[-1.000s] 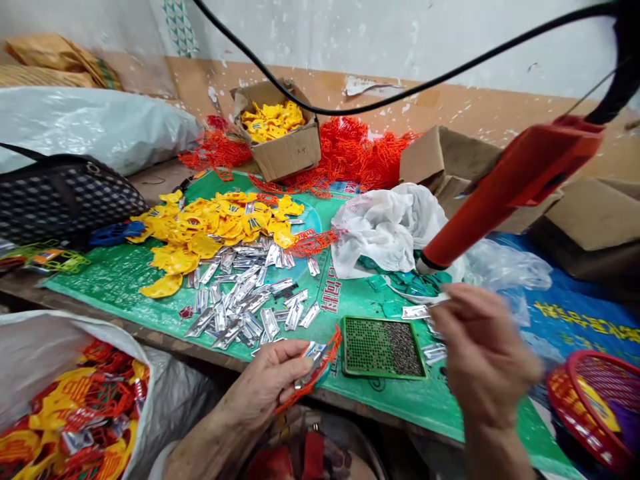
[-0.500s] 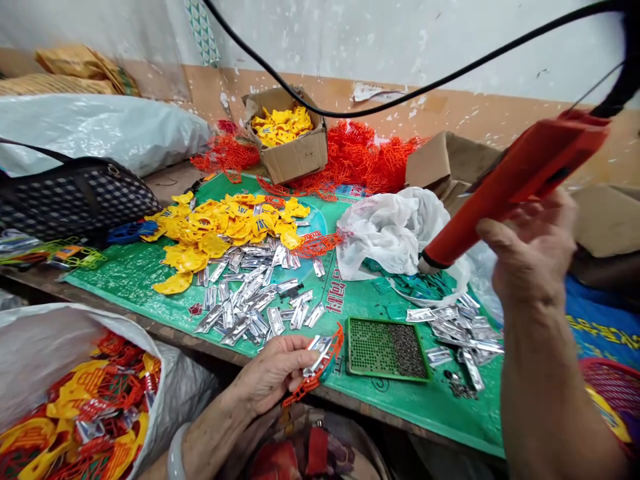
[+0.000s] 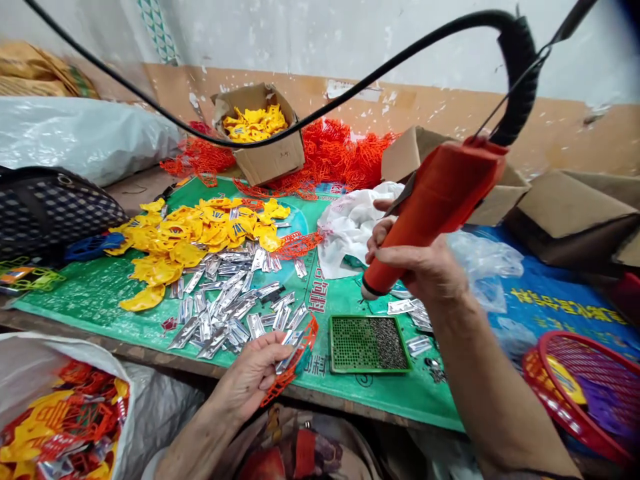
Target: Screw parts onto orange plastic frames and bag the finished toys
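My right hand [image 3: 425, 263] is wrapped around a red electric screwdriver [image 3: 423, 210], which slants down with its tip just above and beyond the green screw tray [image 3: 345, 367]. Dark small screws [image 3: 387, 343] fill the tray's right part, and holes show on its left. At the table's front edge my left hand [image 3: 255, 370] pinches an orange-red plastic lattice piece [image 3: 280, 383] with a shiny silver plate [image 3: 293, 347] lying against it. Loose silver plates [image 3: 225, 313] are heaped just beyond that hand, with yellow plastic pieces [image 3: 200, 230] behind them.
A black cord [image 3: 350, 100] rises from the screwdriver and sags across the view. At the back stand a cardboard box [image 3: 273, 160] of yellow pieces and a red lattice heap [image 3: 340, 153]. A white sack [image 3: 125, 380] is at lower left, a red basket [image 3: 543, 393] at right.
The screwdriver and my right hand have moved left and inward, bringing its tip close to the screw tray. My left hand still holds the lattice piece and plate. The view has shifted right.
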A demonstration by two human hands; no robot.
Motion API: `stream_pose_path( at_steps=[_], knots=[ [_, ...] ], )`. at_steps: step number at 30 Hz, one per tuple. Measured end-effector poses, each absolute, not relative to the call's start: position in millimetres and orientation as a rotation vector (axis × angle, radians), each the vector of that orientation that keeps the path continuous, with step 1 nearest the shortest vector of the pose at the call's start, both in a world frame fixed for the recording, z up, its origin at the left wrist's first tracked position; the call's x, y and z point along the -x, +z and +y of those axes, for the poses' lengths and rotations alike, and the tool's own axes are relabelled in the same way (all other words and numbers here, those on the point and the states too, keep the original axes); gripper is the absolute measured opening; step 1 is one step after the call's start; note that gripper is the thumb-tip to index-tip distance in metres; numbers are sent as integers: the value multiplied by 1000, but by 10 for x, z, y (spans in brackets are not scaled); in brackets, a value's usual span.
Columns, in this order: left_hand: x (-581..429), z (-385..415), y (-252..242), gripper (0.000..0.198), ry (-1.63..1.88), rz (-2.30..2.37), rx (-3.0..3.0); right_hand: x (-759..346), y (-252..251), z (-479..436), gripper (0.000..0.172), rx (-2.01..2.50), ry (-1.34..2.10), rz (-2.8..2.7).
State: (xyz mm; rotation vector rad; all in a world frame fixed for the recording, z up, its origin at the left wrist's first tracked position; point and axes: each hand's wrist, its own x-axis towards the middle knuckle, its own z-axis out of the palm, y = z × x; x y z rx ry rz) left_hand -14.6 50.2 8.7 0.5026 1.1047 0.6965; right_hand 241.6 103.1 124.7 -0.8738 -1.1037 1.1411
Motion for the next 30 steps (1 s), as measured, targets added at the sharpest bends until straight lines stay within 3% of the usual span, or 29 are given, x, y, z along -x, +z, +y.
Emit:
stream_pose_path(
  at_steps=[12,30],
  knots=[
    [-84,477,149,27,705,1152,-620,-2290,554,729,21,1039,889,-1010],
    [-171,483,292,23,661,1060,-553,-2275,461,714,11,1056,898,-1030]
  ],
)
